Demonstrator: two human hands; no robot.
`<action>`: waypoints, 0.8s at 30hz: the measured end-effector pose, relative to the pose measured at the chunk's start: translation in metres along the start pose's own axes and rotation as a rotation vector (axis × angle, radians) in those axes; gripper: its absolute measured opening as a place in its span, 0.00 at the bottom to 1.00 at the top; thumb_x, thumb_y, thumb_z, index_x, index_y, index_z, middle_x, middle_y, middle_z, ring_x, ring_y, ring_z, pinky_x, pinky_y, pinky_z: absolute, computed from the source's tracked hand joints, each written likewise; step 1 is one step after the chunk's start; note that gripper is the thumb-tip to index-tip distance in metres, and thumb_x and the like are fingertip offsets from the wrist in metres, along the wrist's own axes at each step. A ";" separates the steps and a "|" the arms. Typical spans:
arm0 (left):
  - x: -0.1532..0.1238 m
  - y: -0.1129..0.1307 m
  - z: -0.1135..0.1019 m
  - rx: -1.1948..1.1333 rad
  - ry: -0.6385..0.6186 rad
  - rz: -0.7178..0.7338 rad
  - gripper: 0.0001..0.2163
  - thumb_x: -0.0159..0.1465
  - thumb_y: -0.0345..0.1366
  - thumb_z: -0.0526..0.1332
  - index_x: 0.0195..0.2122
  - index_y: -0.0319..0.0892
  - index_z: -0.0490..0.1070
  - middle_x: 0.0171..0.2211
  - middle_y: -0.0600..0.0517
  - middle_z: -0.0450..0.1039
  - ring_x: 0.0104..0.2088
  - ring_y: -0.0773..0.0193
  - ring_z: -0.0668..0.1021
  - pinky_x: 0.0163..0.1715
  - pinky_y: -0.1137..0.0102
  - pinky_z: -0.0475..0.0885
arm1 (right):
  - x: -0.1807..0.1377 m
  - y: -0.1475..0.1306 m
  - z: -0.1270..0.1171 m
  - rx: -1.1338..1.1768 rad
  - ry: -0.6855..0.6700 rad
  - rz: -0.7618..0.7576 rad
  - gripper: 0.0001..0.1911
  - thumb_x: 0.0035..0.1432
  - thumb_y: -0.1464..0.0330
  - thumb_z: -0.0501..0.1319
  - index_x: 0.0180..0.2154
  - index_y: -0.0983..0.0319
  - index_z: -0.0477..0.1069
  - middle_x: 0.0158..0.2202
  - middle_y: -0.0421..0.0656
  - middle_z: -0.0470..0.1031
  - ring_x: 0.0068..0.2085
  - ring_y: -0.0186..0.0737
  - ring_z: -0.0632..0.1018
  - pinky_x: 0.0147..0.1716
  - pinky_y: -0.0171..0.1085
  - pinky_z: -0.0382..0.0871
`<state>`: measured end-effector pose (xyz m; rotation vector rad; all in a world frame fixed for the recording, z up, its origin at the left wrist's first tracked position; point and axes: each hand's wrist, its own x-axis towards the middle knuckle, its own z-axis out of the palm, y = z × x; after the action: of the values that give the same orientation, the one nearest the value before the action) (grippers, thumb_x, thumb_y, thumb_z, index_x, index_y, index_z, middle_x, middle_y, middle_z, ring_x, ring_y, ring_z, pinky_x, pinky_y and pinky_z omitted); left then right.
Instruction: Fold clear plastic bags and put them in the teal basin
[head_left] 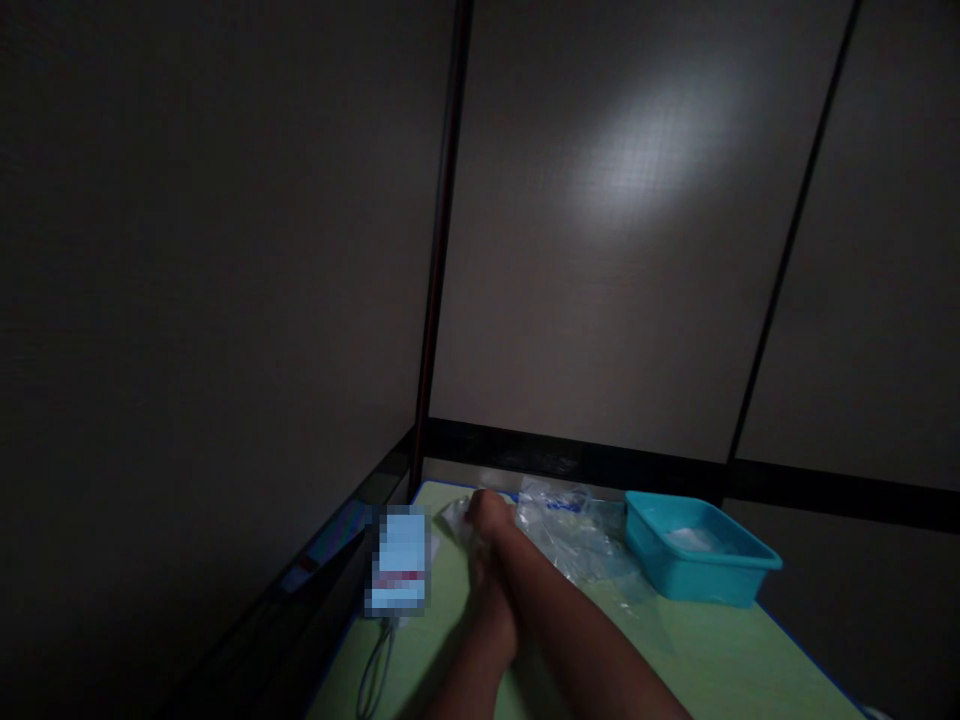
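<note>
My right hand point(489, 517) reaches to the far left corner of a green table mat point(712, 660). It rests against a small white packet point(454, 520); its fingers look curled, but the dim light hides whether they grip it. My left hand point(491, 600) lies on the mat just behind, crossed under the right forearm, which hides its fingers. A crumpled clear plastic bag point(574, 535) lies right of my right hand.
A teal plastic tub point(739, 580) with something white inside stands at the back right of the mat. A blurred-out pale rectangular object point(397, 560) stands at the left edge, with a cable point(375, 670) trailing toward me. Dark panelled walls close in behind and to the left.
</note>
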<state>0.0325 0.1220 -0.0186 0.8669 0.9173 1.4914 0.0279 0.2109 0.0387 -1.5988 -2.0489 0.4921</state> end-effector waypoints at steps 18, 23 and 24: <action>0.000 0.009 0.007 -0.130 -0.294 -0.100 0.18 0.59 0.45 0.52 0.44 0.39 0.65 0.37 0.44 0.75 0.36 0.56 0.77 0.33 0.65 0.70 | -0.130 0.136 -0.072 0.895 -0.162 -0.172 0.16 0.38 0.62 0.64 0.19 0.61 0.58 0.19 0.36 0.65 0.20 0.29 0.64 0.20 0.30 0.55; -0.003 0.022 0.006 -0.312 -0.315 -0.248 0.23 0.60 0.52 0.51 0.50 0.41 0.62 0.37 0.45 0.74 0.35 0.56 0.77 0.33 0.64 0.70 | -0.128 0.144 -0.065 0.847 -0.221 -0.184 0.10 0.36 0.70 0.62 0.19 0.62 0.60 0.17 0.34 0.63 0.18 0.27 0.61 0.18 0.28 0.50; -0.004 0.026 0.006 -0.322 -0.298 -0.238 0.23 0.61 0.51 0.51 0.50 0.41 0.62 0.37 0.46 0.74 0.35 0.56 0.77 0.33 0.65 0.70 | -0.128 0.145 -0.065 0.851 -0.219 -0.187 0.09 0.36 0.71 0.62 0.19 0.63 0.61 0.17 0.34 0.64 0.19 0.27 0.61 0.18 0.28 0.50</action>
<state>0.0271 0.1168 0.0074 0.6920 0.5215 1.2210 0.2052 0.1219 -0.0094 -0.8596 -1.7241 1.2931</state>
